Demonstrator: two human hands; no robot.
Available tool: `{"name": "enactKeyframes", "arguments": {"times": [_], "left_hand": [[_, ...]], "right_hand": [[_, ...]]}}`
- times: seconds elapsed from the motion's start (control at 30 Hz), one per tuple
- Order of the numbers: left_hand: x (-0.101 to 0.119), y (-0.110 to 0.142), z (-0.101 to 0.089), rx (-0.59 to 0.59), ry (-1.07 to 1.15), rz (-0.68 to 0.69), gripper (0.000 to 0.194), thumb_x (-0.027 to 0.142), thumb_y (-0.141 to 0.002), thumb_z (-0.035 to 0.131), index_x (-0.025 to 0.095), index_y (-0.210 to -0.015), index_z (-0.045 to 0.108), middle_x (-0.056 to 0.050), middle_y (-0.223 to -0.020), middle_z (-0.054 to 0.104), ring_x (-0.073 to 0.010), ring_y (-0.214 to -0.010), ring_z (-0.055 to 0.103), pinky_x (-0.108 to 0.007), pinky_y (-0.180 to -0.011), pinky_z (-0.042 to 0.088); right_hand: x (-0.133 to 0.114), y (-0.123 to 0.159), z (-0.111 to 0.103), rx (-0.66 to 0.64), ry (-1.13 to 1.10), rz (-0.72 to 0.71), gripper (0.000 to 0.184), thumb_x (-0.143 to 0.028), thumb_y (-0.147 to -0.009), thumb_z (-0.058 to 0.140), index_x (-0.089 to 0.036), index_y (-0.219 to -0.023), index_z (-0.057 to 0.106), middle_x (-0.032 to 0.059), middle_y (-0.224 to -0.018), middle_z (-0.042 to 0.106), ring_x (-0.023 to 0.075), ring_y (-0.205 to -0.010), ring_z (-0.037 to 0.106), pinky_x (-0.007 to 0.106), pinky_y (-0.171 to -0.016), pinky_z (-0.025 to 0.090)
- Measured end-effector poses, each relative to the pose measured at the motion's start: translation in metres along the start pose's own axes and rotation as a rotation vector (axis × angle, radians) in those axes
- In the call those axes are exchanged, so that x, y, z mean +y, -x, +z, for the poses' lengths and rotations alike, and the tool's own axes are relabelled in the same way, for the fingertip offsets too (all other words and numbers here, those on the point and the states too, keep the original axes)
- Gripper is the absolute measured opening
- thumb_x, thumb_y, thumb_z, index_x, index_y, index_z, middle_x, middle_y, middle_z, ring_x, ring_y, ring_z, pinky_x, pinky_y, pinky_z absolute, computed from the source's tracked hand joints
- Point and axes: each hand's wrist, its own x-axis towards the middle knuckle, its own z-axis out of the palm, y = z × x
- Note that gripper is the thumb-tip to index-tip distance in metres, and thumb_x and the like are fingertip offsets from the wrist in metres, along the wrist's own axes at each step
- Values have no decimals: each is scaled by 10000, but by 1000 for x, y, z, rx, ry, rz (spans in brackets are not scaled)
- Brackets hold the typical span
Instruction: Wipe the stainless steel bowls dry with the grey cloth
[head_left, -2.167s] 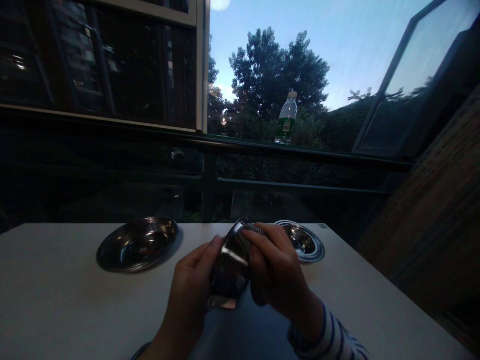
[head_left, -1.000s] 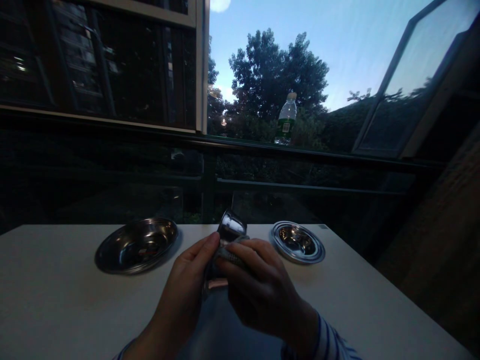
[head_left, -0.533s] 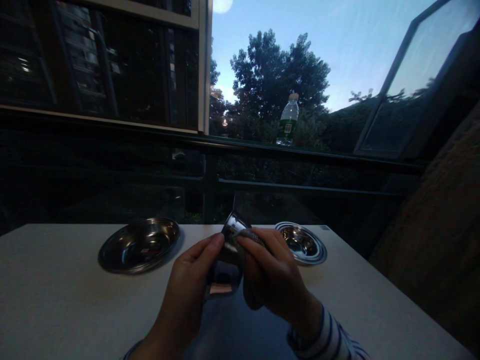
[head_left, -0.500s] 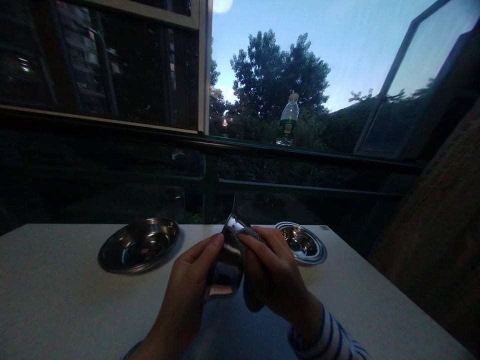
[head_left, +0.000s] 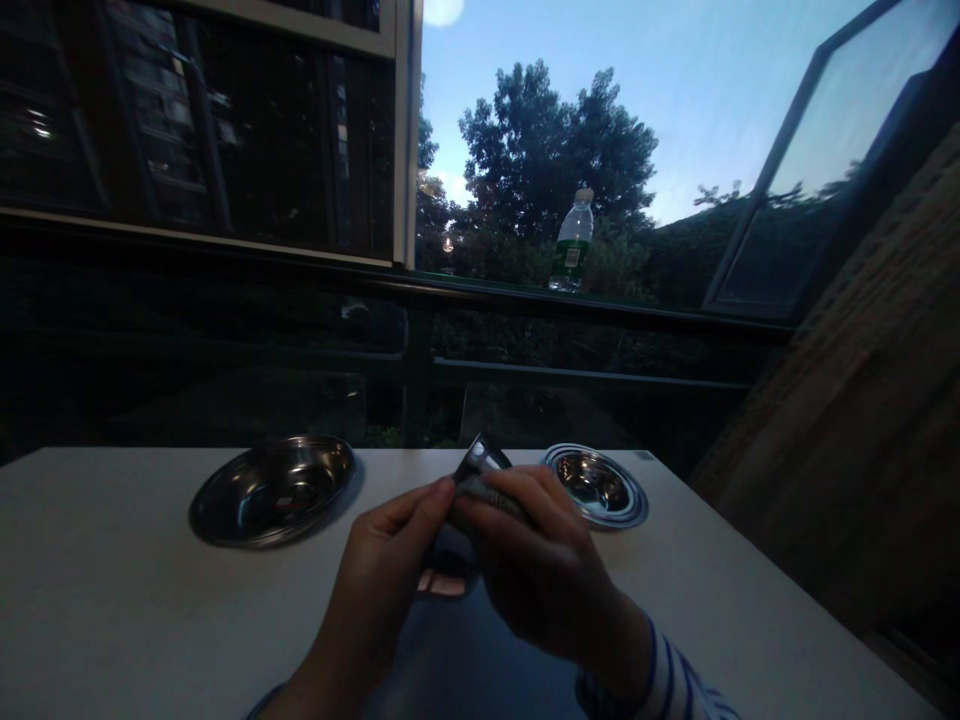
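My left hand point(head_left: 386, 565) grips the near-left side of a shiny metal cup point(head_left: 478, 458), its thumb along the wall. The cup is tilted above the table, and its lower part shows darkly between my hands. My right hand point(head_left: 553, 560) is closed around a greyish cloth point(head_left: 489, 490) and presses it against the cup's outside. Much of the cloth is hidden by my right fingers.
A wide metal basin point(head_left: 277, 490) sits at the left on the white table point(head_left: 112, 600). A smaller metal bowl point(head_left: 596, 487) is at the back right. A plastic bottle point(head_left: 573, 245) stands on the window ledge, and a curtain point(head_left: 862, 400) hangs at the right.
My right hand has moved left and slightly down across the cup with the cloth, covering more of its wall. My left hand stays nearly in place. The view has shifted slightly.
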Motion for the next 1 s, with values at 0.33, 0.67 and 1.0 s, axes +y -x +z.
{"name": "enactKeyframes", "arguments": {"times": [0.33,0.67,1.0], "left_hand": [[-6,-1,-4,-109,-65,-13,255,395,-720,637,154,-712,721,-28,-596,676,-132,-552,588,-211,-507,434],[-4,-1,-2,-91,-57,-23,278,410,-686,661,148,-756,728,-40,-628,690,-145,-585,607,-207,-499,440],[2,-4,-4,-45,170,-40,198,361,-690,660,172,-706,719,-20,-656,695,-138,-614,623,-216,-583,478]], "right_hand": [[4,-1,-4,23,37,91,264,-144,-853,420,-133,-1053,592,127,-1026,553,218,-913,496,386,-757,457],[8,-2,-3,35,95,163,294,-136,-866,370,-134,-1076,577,130,-1040,547,223,-930,495,404,-784,458],[-17,2,3,-230,-37,-89,322,-160,-818,470,-155,-1132,543,112,-1089,541,243,-958,469,410,-799,424]]}}
